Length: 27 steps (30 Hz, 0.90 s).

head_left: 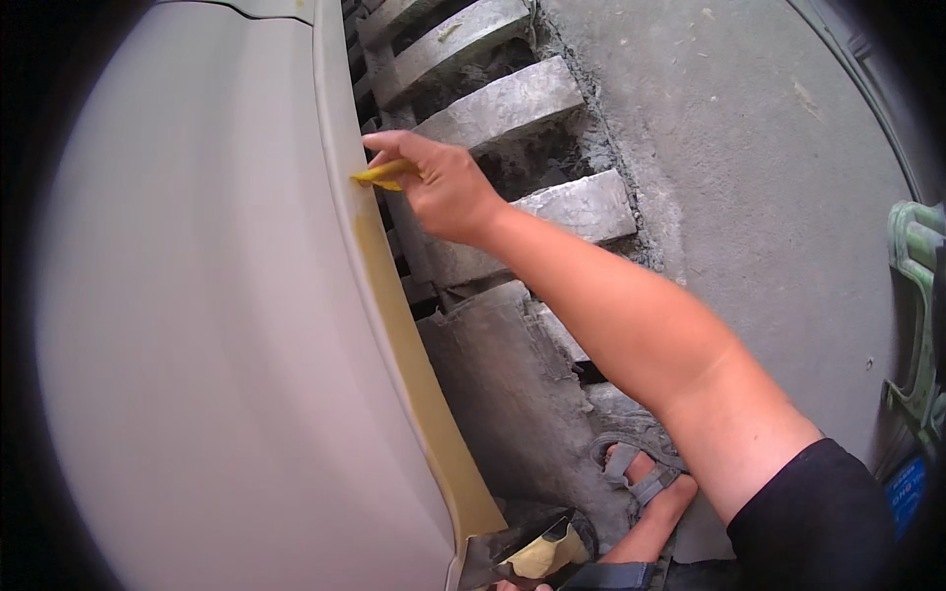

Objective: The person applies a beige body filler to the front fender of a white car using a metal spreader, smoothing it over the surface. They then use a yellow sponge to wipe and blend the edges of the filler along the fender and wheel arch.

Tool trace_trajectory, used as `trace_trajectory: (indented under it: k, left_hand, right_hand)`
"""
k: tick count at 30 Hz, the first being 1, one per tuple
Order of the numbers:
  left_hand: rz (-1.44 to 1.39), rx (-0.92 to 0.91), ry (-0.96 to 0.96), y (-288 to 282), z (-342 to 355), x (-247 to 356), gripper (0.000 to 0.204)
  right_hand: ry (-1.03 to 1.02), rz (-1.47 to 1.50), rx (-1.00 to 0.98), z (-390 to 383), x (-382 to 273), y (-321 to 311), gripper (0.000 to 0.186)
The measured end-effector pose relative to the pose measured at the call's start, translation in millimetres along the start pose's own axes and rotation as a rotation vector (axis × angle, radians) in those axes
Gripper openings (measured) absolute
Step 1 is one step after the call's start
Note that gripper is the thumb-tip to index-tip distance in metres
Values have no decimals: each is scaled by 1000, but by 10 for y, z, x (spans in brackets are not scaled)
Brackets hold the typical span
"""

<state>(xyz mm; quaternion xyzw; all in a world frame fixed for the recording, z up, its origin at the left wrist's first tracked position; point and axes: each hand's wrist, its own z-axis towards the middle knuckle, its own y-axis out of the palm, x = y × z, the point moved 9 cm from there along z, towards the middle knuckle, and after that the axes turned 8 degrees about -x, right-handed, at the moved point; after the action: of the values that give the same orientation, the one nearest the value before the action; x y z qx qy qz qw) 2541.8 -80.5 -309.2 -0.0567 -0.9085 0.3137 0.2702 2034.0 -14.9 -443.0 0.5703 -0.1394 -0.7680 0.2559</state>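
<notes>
My right hand (445,187) reaches in from the lower right. Its fingers pinch a folded yellow sheet, apparently sandpaper (386,176), whose tip touches the edge of a large pale grey panel (207,295), which looks like vehicle bodywork. Below that contact, a tan strip (409,355) runs down along the panel's edge. At the lower edge, a little skin, perhaps my left hand (522,586), shows beside a torn, dark-and-cream sheet-like piece (547,557). Most of that hand is cut off, so its grip is hidden.
Under the panel's edge lie dusty slats (512,103) with dark gaps between them, and a worn grey sheet (503,384). My sandaled foot (645,478) rests beside it. A concrete floor (749,197) extends right, toward a green plastic frame (921,295) and a blue object (907,497).
</notes>
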Motion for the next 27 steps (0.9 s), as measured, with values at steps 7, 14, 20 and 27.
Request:
trace_trajectory:
  k: [7, 14, 20, 27]
  left_hand:
    - [-84, 17, 21, 68, 14, 52, 48]
    - [-71, 17, 100, 92, 35, 159, 48]
    - [-107, 53, 53, 75, -5, 43, 48]
    - [-113, 10, 113, 100, 46, 214, 48]
  right_hand:
    - [-128, -186, -90, -374, -194, 105, 43]
    - [-2, -92, -31, -48, -113, -95, 41]
    - [-147, -301, -79, -208, -329, 133, 42]
    - [-6, -117, -121, -141, -225, -30, 46]
